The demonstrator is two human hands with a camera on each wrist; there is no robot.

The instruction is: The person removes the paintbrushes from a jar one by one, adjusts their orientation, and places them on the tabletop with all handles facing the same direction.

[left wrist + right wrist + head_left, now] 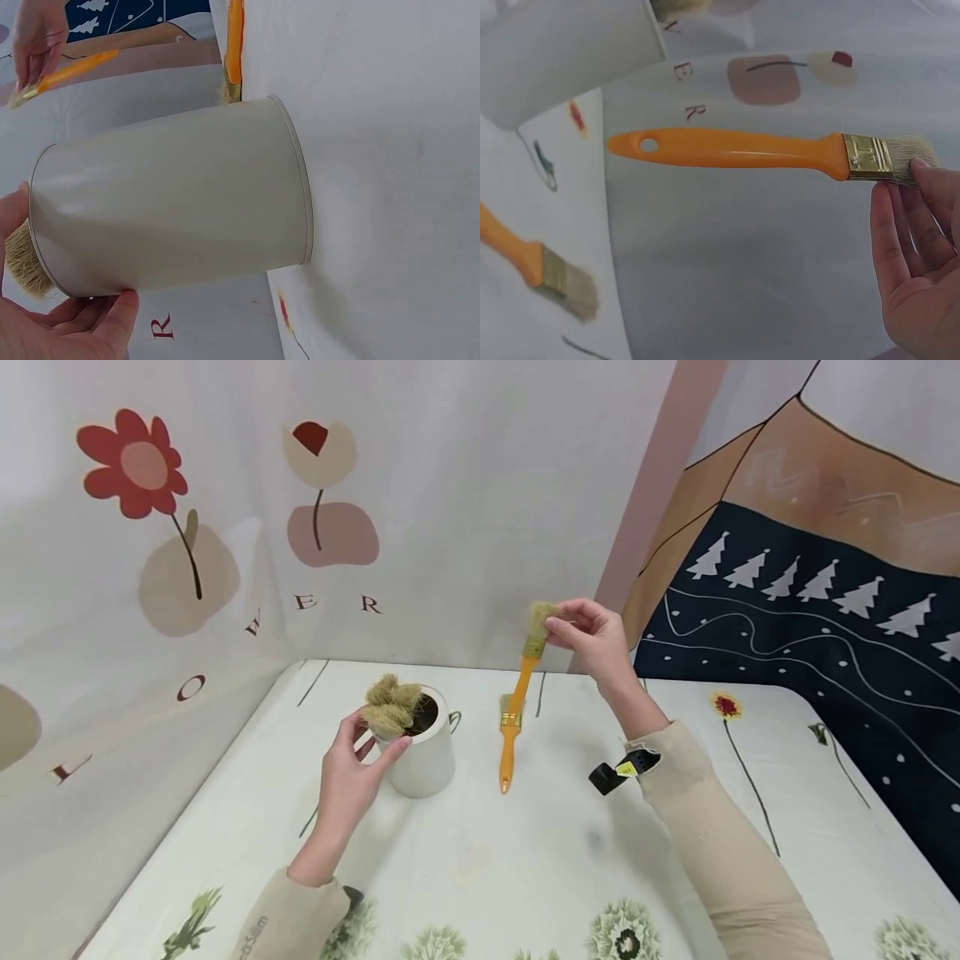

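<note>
In the head view my left hand [352, 777] holds the rim of a white cylindrical container [422, 767], thumb on one side and fingers on the other. Several tan bristly tufts [390, 703] stick up out of its dark opening; what they belong to is hidden inside. My right hand [596, 639] pinches a paintbrush [727, 148] by its pale bristles, off the table, its orange handle hanging down. A second orange-handled paintbrush [507, 752] lies on the table right of the container, bristles towards the far edge, partly behind the raised handle.
A white table [525, 860] with printed flowers carries everything. Behind it hangs a pale curtain [465, 527] with flower prints and letters, and a dark tree-patterned cloth [795, 602] is at the right. A black strap device [626, 770] sits on the right wrist.
</note>
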